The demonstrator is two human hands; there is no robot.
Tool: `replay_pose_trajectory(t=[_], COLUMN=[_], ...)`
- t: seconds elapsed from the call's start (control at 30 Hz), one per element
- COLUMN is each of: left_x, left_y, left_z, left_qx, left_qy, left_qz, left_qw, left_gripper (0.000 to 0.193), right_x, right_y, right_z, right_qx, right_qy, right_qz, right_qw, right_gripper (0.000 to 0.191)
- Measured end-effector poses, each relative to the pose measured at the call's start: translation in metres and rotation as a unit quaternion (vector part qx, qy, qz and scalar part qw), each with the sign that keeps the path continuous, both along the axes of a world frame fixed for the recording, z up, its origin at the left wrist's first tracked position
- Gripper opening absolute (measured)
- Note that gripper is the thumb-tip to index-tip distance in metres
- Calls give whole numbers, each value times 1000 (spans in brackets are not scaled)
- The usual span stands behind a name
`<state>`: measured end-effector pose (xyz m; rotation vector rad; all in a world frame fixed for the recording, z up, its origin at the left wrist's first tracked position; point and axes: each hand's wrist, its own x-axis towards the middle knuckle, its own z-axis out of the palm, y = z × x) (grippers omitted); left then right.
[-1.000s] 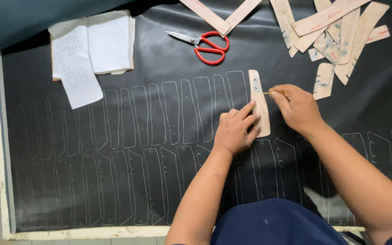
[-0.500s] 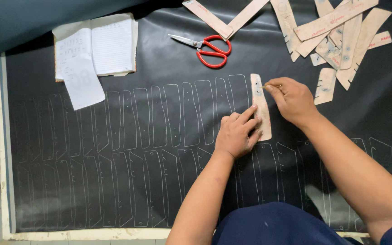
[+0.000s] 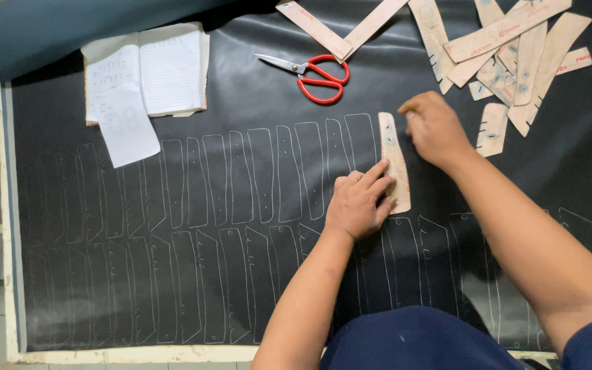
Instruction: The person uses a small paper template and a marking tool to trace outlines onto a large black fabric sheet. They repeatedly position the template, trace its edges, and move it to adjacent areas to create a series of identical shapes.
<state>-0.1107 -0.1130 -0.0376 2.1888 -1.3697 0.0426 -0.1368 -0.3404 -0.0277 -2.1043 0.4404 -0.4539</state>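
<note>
Left hand (image 3: pixel 359 203) palm-down, fingers spread, pressing a narrow cardboard template (image 3: pixel 394 161) flat on the black sheet (image 3: pixel 255 89); right hand (image 3: pixel 433 127), fingers curled together, at the template's upper right edge, contents indiscernible

Table (image 3: pixel 8 288), black sheet (image 3: pixel 241 274) spread directly over it

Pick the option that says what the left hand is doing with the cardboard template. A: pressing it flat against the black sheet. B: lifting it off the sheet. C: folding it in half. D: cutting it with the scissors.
A: the left hand lies with fingers spread on the lower part of the cardboard template, which sits flat on the black sheet; the red-handled scissors lie untouched above.
</note>
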Motion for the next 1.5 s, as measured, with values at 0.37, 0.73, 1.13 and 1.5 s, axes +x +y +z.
replay_pose_trajectory(t=[0.37, 0.73, 1.13, 1.5], left_x=[2, 2, -13, -11], left_y=[2, -6, -41, -39], left_z=[-1, -7, 7, 14], left_qx=[-45, -53, 47, 57], left_qy=[70, 74, 90, 117], left_qz=[22, 65, 77, 73], left_qw=[996, 994, 992, 989], left_gripper=[66, 61, 80, 74], right_x=[36, -95, -124, -116], right_y=[-12, 35, 27, 17], right_z=[24, 64, -3, -1], right_qx=[-31, -185, -150, -108], right_qy=[159, -32, 105, 179], right_qz=[-17, 37, -13, 6], right_qw=[987, 982, 983, 978], right_gripper=[38, 11, 44, 53])
